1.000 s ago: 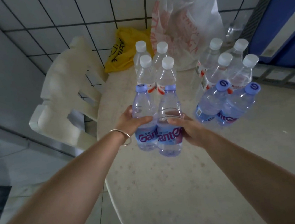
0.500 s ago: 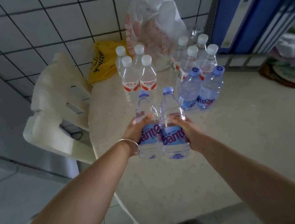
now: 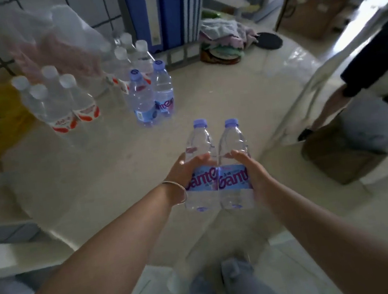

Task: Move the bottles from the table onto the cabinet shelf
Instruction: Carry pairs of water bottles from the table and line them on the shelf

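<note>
I see left hand fingers wrapped round one clear purple-capped plastic bottle, right hand gripping its twin, both upright, touching, above pale worktop

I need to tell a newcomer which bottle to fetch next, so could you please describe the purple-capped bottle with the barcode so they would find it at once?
Start at the blue binders standing at the back of the pale table. In front of them are white-capped bottles, and nearest you a pair with purple caps. Take the left one, the barcode bottle: its neighbour shows purple lettering instead.
</note>
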